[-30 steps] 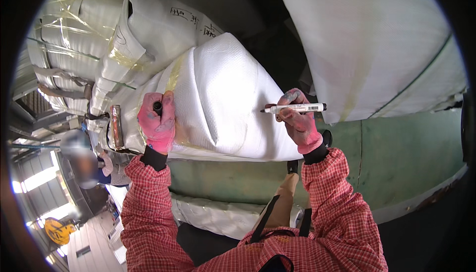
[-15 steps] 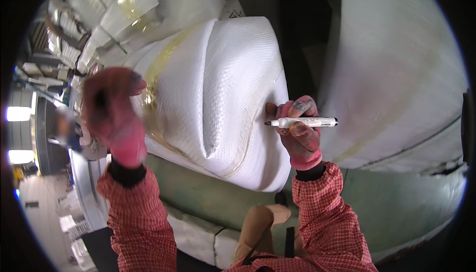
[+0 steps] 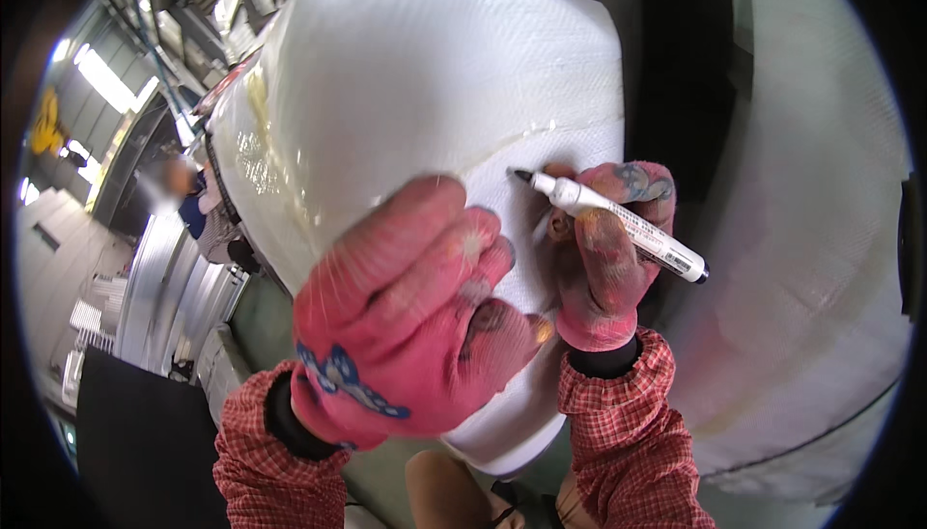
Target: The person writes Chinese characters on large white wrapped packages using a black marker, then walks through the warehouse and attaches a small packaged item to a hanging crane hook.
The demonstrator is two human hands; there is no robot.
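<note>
Right hand (image 3: 608, 273), pink glove: closed around a white marker pen (image 3: 654, 243), its bare black tip at or just above the white bundle (image 3: 406, 75) near that bundle's right edge, contact uncertain. Left hand (image 3: 391, 326), pink glove: fingers part-curled over the bundle's near part, contents undeterminable; lately moved in from the left, seemingly bringing both hands to one patch. Outward: yellowish tape (image 3: 257, 92) along the bundle's left edge; larger white roll (image 3: 821, 210), right.

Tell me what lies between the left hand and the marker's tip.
In the head view, only a strip of white wrap shows between the left hand and the dark tip of the marker.
</note>
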